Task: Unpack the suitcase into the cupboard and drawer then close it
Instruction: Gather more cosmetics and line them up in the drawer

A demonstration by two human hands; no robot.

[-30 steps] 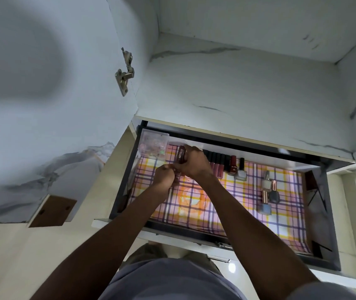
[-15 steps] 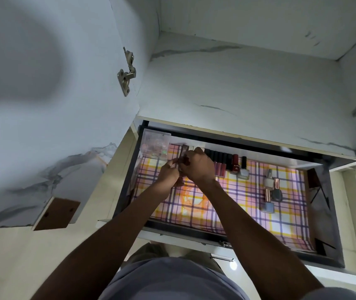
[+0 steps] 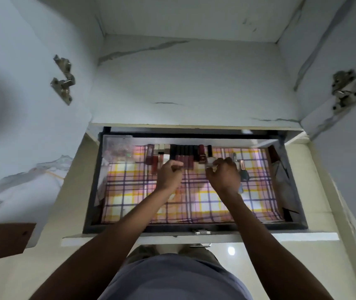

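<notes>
1. A metal hinge (image 3: 63,80) sits on the open left cupboard door, high at the left edge of the cupboard (image 3: 194,83), whose white marbled shelf runs above the pulled-out drawer (image 3: 192,228).
2. In the drawer's back-left corner stands a clear plastic box (image 3: 118,149) with small pale items inside; what they are is too blurred to tell.
3. Just right of it, a row of lip-gloss and lipstick tubes (image 3: 180,155) lies side by side along the back wall on the plaid liner (image 3: 194,204).
4. The left hand (image 3: 169,176) hovers over the near end of that row, fingers curled in with thumb against forefinger; whether it pinches anything cannot be told.
5. The right hand (image 3: 224,176) is well apart from the left, fingers curled around a small pale item that barely shows at its fingertips.
6. Nail-polish bottles (image 3: 243,169) lie just beside the right hand, partly hidden by it.
7. A second hinge (image 3: 343,89) is fixed to the right door.
</notes>
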